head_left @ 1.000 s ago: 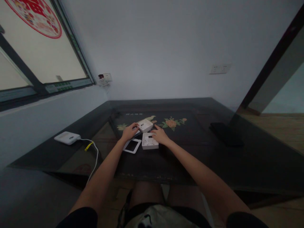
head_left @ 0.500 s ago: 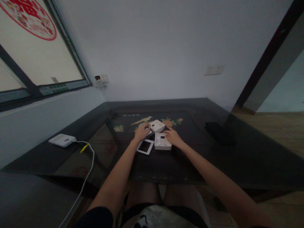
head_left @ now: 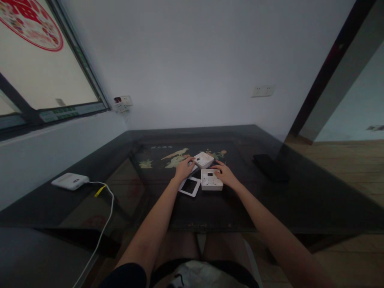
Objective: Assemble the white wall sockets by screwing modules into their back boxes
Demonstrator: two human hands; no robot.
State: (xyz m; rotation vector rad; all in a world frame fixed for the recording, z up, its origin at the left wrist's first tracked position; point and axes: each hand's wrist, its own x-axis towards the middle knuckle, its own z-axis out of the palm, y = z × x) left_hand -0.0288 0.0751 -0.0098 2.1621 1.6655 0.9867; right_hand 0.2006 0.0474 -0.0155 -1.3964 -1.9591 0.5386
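Two shallow white square boxes lie on the dark table, one behind the other. My left hand [head_left: 184, 169] is at the left edge of the far, tilted box [head_left: 204, 159], its thumb and fingers closed on that edge. My right hand [head_left: 225, 175] grips the right side of the near box [head_left: 211, 185], thumb over the rim, with the other fingers reaching toward the far box. Inside the near box is a small dark rectangle. A white-framed panel with a dark centre [head_left: 190, 187] lies left of it. Another pale flat piece [head_left: 194, 169] shows partly beside my left hand.
A white device [head_left: 70, 181] with a white cable [head_left: 111, 208] and yellow tag lies at the left. At the right is a flat black object [head_left: 271, 168]. The table [head_left: 168, 138] bears a bird-and-flower print and meets the wall behind. Wall sockets [head_left: 263, 91] are above.
Both boxes and the dark-centred panel have slid right across the table's print, and both my hands have moved with them. The camera view has also shifted slightly.
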